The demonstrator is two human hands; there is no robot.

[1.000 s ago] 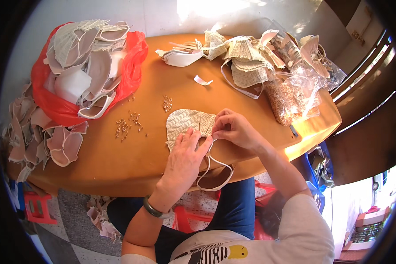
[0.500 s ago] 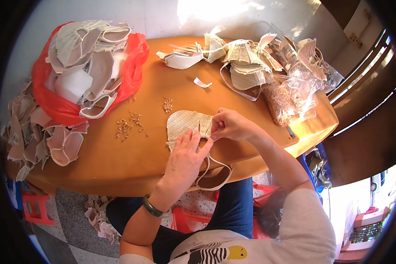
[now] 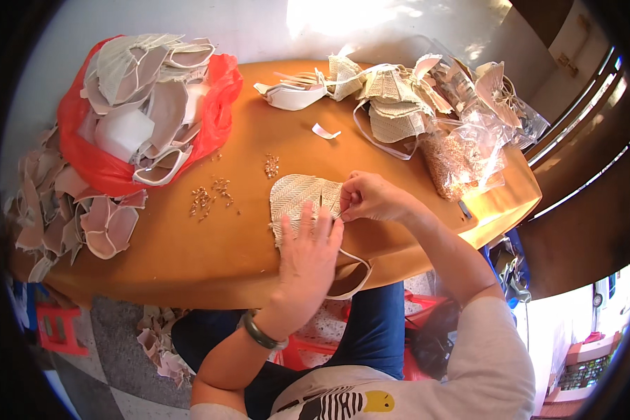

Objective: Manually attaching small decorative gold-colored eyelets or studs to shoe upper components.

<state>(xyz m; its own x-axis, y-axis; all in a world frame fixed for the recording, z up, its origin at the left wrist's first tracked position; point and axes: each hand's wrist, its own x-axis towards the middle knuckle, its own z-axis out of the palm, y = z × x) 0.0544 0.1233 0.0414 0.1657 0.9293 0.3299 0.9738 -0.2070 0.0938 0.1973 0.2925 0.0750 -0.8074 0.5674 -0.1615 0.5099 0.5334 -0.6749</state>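
A beige woven shoe upper [image 3: 294,195] lies on the table in front of me, a slit near its right side. Its thin pale strap [image 3: 362,264] loops down over the table's front edge. My left hand [image 3: 306,255] is slightly blurred, its fingers spread over the lower part of the upper. My right hand [image 3: 368,197] is closed in a pinch at the upper's right edge. Whether a small piece is also between those fingertips is hidden. Small shiny gold-coloured pieces [image 3: 271,166] lie just beyond the upper, with another scatter [image 3: 220,186] to its left.
A red plastic bag [image 3: 220,105] full of shoe uppers stands at the back left, beside a loose pile [image 3: 110,227]. More woven uppers [image 3: 396,120] and a clear bag of small gold-coloured pieces [image 3: 455,162] lie at the back right. A white scrap [image 3: 325,131] lies mid-table.
My left hand has shifted slightly right and its fingers have spread and lifted somewhat. My right hand keeps its pinch at the upper's edge. The whole view has shifted slightly.
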